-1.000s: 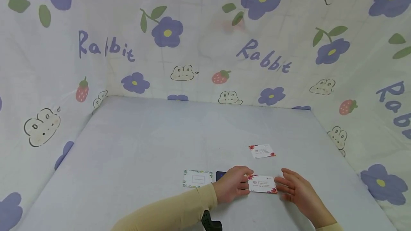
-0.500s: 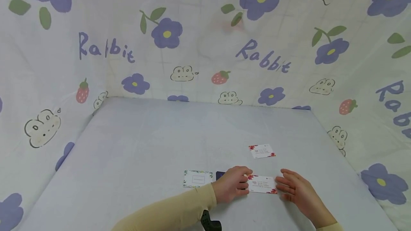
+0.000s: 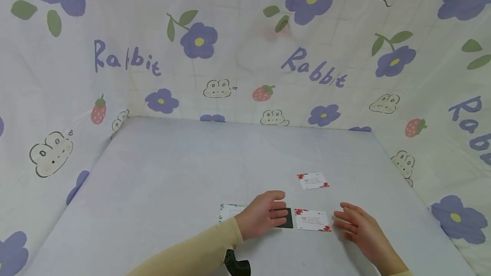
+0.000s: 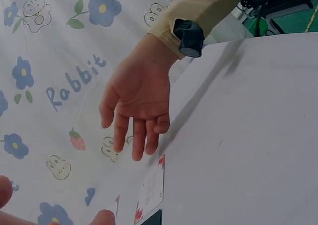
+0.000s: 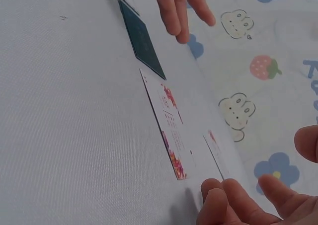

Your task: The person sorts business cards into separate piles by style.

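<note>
My left hand (image 3: 261, 215) hovers over the dark card (image 3: 289, 219) with its fingers stretched out, holding nothing. It hides part of that card and the right side of a white card with a green leafy border (image 3: 230, 211). Right of the dark card lies a white card with red flower corners (image 3: 312, 219). Beyond its right edge, my right hand (image 3: 362, 233) is held with loosely bent fingers, apart from it. In the right wrist view, the dark card (image 5: 141, 41) and the red-flowered card (image 5: 166, 125) lie end to end, slightly apart.
A second white card with red flowers (image 3: 313, 180) lies farther back, behind the row. The cards rest on a pale tabletop (image 3: 184, 161). Printed cloth (image 3: 238, 63) with flowers and rabbits walls in the back and sides.
My left hand has let go of the red-flowered card's left edge and moved left, uncovering part of the dark card. My right hand has shifted slightly right. The cards have stayed in place.
</note>
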A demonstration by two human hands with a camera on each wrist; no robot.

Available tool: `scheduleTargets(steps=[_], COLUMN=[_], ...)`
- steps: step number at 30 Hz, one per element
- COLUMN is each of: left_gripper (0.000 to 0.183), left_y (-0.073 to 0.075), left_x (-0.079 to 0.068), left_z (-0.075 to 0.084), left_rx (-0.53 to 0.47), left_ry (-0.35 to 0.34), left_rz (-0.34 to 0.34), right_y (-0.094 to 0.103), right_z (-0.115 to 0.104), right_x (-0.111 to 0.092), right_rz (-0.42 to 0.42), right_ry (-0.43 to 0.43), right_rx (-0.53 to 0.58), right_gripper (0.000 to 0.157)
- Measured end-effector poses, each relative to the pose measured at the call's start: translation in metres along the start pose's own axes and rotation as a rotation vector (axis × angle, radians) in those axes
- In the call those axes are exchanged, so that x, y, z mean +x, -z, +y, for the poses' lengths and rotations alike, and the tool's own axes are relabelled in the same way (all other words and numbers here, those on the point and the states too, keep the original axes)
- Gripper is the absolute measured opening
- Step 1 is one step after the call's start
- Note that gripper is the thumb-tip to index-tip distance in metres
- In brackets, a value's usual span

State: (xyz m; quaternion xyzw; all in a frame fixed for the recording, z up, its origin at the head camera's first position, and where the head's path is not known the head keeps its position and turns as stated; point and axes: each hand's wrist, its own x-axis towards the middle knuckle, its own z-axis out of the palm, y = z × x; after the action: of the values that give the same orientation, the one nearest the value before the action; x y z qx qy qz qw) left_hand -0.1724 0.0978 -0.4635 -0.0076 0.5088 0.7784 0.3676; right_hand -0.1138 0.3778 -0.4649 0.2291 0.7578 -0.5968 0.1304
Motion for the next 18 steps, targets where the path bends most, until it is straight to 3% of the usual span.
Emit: scheduleTargets(steps=[9,18], left_gripper=[0.064,0.059], left_y=[0.063,0.117], left_x=[-0.024,-0.044], left_z=[0.024,0.042], left_rx=[0.037,0.037], left_ry=[-0.093,-0.128], left_rz=[-0.004,0.122], right_y=[0.013,0.025], right_z=[0.005,0.004], right_x=[-0.007,-0.012], right_rz=[-0.004,-0.024], right_ry=[-0.005,0.005], right_rx=[0.014,0.007], right_gripper=[0.071,0.076])
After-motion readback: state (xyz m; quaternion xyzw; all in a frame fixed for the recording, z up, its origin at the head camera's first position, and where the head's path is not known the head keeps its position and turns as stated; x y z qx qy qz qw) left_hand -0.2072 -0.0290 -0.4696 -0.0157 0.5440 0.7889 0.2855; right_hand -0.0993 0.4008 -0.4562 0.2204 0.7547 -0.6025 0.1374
